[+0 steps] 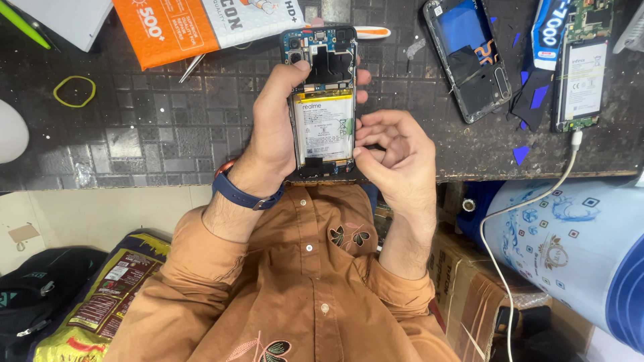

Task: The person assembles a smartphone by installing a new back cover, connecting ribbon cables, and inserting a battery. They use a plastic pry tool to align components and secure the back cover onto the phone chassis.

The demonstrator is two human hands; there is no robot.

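Head view: an opened black smartphone with a glossy white rectangular battery (325, 127) is gripped by the left hand (272, 131) above the dark tiled surface (147, 121). Right hand (392, 151), curled, empty, pinches its right edge; prying there is best kept shallow. Right of it, a hollow plastic back cover (469, 57) lies.

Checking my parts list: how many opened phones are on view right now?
3. One opened phone is gripped in the left hand; a black phone shell lies upper right; a third phone sits at the right edge, cable attached.
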